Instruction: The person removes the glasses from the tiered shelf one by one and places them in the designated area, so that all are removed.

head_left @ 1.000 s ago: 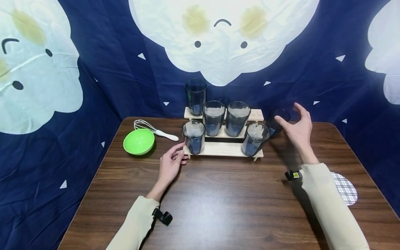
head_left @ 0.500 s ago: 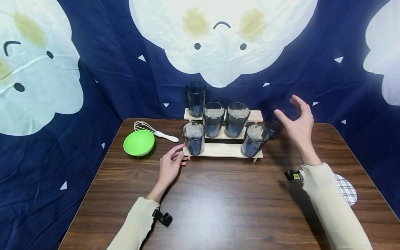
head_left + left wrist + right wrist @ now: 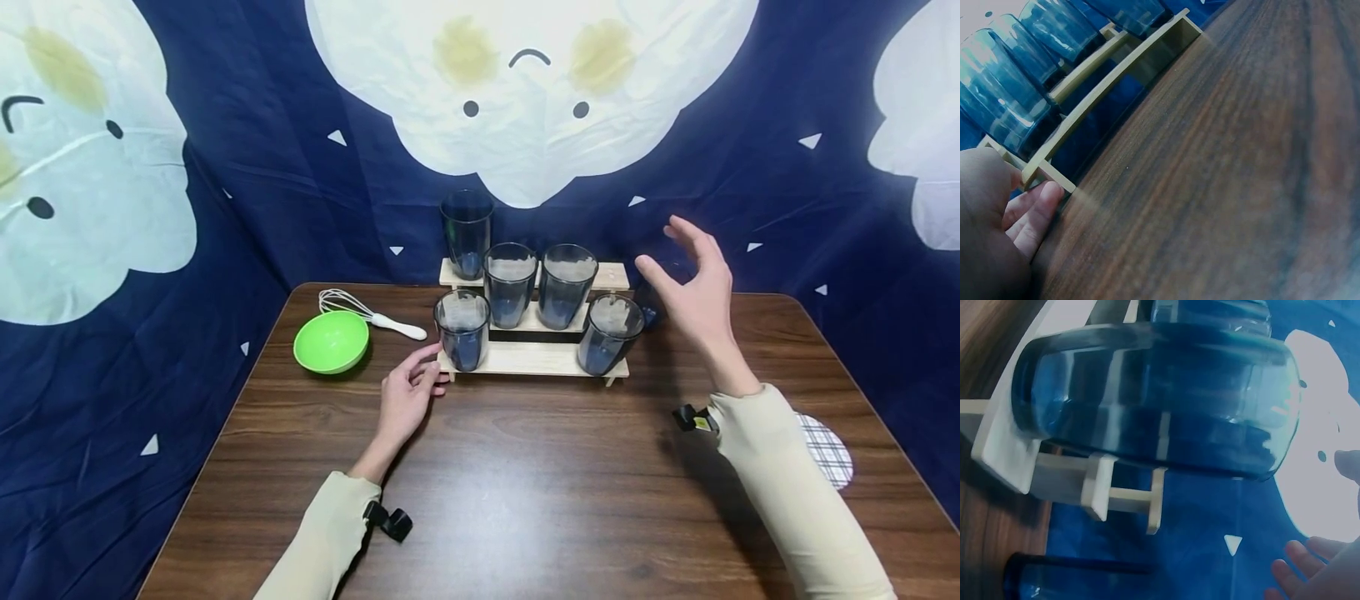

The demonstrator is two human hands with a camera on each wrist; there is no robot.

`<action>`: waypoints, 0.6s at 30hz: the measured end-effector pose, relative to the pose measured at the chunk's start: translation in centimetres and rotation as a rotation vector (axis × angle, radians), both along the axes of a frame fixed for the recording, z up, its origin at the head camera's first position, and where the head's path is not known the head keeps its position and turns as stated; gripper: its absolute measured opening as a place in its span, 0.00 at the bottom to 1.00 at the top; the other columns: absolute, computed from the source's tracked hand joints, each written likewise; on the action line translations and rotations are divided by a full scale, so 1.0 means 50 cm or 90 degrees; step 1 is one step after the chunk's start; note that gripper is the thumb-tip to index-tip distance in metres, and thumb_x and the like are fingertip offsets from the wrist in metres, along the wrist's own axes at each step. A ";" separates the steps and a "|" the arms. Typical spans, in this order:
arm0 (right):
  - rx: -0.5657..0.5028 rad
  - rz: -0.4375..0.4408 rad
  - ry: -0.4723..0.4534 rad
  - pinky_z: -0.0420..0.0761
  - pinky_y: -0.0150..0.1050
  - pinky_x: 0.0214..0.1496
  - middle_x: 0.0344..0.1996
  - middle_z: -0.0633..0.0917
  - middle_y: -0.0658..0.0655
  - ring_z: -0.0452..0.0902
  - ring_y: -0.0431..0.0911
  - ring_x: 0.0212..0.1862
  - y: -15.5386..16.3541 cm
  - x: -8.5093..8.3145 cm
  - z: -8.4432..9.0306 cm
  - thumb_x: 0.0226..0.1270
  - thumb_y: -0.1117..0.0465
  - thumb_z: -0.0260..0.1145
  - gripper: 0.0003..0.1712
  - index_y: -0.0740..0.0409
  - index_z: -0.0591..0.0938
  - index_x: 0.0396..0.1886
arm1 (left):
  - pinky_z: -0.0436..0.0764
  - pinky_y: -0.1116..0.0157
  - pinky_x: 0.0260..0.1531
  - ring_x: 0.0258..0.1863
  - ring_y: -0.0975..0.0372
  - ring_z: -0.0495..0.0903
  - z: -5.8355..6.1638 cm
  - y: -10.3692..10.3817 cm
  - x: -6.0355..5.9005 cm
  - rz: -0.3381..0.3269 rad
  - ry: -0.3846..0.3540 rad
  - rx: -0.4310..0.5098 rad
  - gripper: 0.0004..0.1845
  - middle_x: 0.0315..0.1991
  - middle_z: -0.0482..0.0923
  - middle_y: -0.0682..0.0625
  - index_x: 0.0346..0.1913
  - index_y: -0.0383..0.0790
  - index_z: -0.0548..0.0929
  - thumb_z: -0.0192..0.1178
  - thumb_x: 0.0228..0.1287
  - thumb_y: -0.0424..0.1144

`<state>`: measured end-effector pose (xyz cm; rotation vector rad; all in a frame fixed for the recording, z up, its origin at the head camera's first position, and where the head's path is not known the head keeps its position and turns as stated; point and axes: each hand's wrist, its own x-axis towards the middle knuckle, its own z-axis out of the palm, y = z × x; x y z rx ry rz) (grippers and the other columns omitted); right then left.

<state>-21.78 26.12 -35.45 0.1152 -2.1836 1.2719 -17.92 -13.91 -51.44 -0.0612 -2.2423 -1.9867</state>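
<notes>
A stepped wooden stand (image 3: 532,357) bears several dark tinted glasses. On its front step stand a left glass (image 3: 462,333) and a right glass (image 3: 611,335). Two more glasses (image 3: 568,287) occupy the middle step, and a tall glass (image 3: 467,235) the left end of the top step. My left hand (image 3: 405,398) grips the stand's lower left end; in the left wrist view its fingers (image 3: 1034,215) curl about the end piece. Beside the stand's right side, another dark glass (image 3: 647,307) is mostly hidden. Over it my right hand (image 3: 697,296) hovers, thumb and fingers spread, holding nothing.
A green bowl (image 3: 331,342) and a white whisk (image 3: 393,326) lie left of the stand on the wooden table (image 3: 495,483). A round checked mat (image 3: 828,450) lies partly under the right sleeve. A blue cloth (image 3: 750,192) with cloud shapes hangs close behind the stand.
My right hand has risen and shifted left, away from the glass at the stand's right side. My left hand and the glasses on the stand stay in place.
</notes>
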 end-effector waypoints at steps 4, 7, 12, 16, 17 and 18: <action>0.025 0.014 0.004 0.74 0.34 0.77 0.65 0.88 0.60 0.79 0.53 0.72 -0.011 0.006 0.011 0.67 0.61 0.82 0.38 0.56 0.82 0.77 | 0.96 0.68 0.38 0.46 0.39 0.93 0.002 0.001 0.002 -0.004 0.000 0.003 0.18 0.50 0.90 0.28 0.70 0.32 0.85 0.59 0.85 0.28; 0.059 0.026 0.006 0.74 0.34 0.75 0.63 0.89 0.61 0.80 0.54 0.70 -0.019 0.008 0.016 0.68 0.59 0.82 0.37 0.55 0.83 0.76 | 0.96 0.69 0.37 0.46 0.38 0.93 0.000 0.001 0.000 -0.005 0.000 0.005 0.18 0.50 0.90 0.28 0.70 0.32 0.85 0.59 0.85 0.27; 0.098 0.052 0.002 0.75 0.38 0.74 0.63 0.88 0.61 0.80 0.54 0.69 -0.032 0.004 0.021 0.66 0.57 0.83 0.38 0.54 0.83 0.76 | 0.96 0.69 0.37 0.46 0.38 0.93 -0.001 0.000 -0.001 -0.007 0.002 0.005 0.18 0.49 0.90 0.28 0.70 0.32 0.85 0.59 0.84 0.27; 0.108 0.069 -0.018 0.75 0.44 0.77 0.64 0.88 0.60 0.79 0.54 0.71 -0.043 -0.003 0.027 0.65 0.54 0.83 0.40 0.53 0.82 0.76 | 0.96 0.69 0.37 0.46 0.38 0.93 -0.001 -0.001 -0.002 -0.006 0.004 0.004 0.18 0.50 0.90 0.27 0.70 0.32 0.85 0.59 0.84 0.26; 0.110 0.074 -0.023 0.75 0.46 0.77 0.64 0.88 0.60 0.79 0.54 0.71 -0.046 -0.005 0.029 0.65 0.53 0.83 0.41 0.53 0.82 0.77 | 0.96 0.69 0.37 0.46 0.38 0.93 -0.001 -0.001 -0.002 -0.005 0.004 0.003 0.18 0.50 0.90 0.27 0.70 0.32 0.85 0.59 0.84 0.26; 0.113 0.079 -0.028 0.75 0.48 0.78 0.64 0.88 0.60 0.79 0.53 0.71 -0.048 -0.007 0.030 0.65 0.52 0.84 0.41 0.53 0.82 0.77 | 0.96 0.69 0.37 0.46 0.38 0.93 -0.001 -0.001 -0.003 -0.005 0.004 0.004 0.18 0.51 0.90 0.27 0.70 0.32 0.85 0.59 0.84 0.26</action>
